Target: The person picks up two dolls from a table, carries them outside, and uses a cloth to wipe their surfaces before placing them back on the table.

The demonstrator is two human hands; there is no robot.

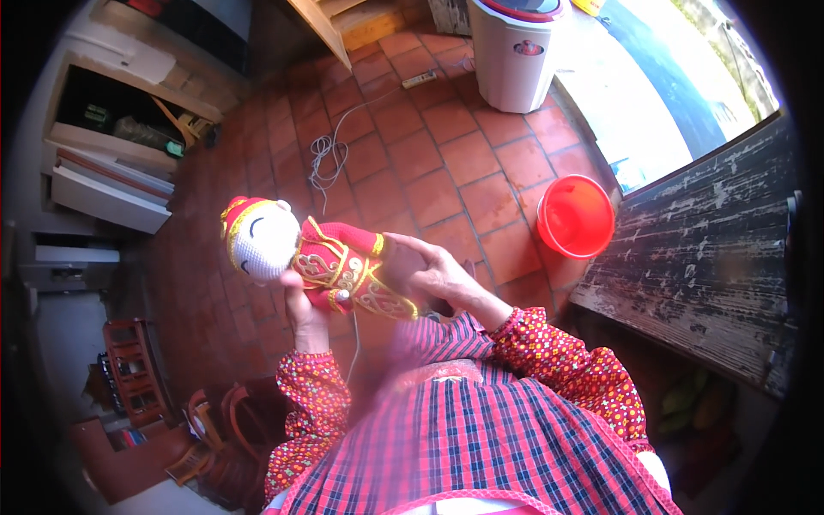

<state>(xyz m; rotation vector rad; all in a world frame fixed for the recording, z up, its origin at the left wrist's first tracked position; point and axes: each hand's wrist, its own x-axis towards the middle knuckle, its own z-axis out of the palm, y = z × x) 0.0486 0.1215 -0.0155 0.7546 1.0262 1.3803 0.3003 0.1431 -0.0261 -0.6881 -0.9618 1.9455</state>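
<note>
A crocheted doll [347, 270] in a red robe with yellow trim lies sideways in front of me, above the floor. Its white head [267, 238] has stitched curved eyes and wears a red and yellow hat [237, 222]. My left hand [306, 312] grips it from below at the neck, thumb in front and the other fingers hidden behind. The fingertips of my right hand [438, 267] reach the doll's yellow sleeve cuff [378, 244]. A dark blurred patch lies between that hand and the robe's hem, so its hold there is unclear.
Red tiles [476, 161] cover the floor, where a coiled grey cable [328, 158] runs to a power strip [418, 80]. A red bucket [575, 215] stands right, by a worn wooden door [695, 251]. A white bin-like appliance [517, 61] is beyond; wooden chairs [212, 431] are lower left.
</note>
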